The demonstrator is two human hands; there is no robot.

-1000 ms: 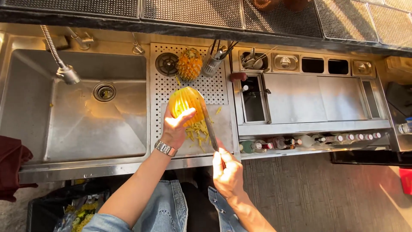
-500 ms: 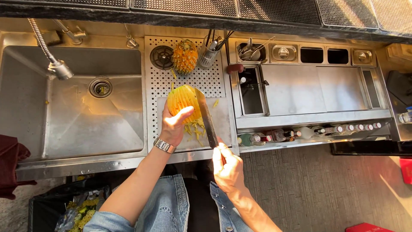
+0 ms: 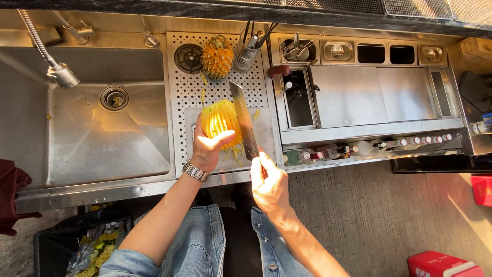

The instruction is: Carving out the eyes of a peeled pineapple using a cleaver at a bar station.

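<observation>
Head view: my left hand point(image 3: 209, 149) clamps the peeled yellow pineapple point(image 3: 219, 119), right hand point(image 3: 267, 180) gripping the long steel knife point(image 3: 244, 121) beside it; juice-slick fruit could roll, blade reaching thumb.

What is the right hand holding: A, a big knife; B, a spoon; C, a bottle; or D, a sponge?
A: the right hand grips the handle of a big knife, its blade lying beside the peeled pineapple that the left hand steadies.
</observation>
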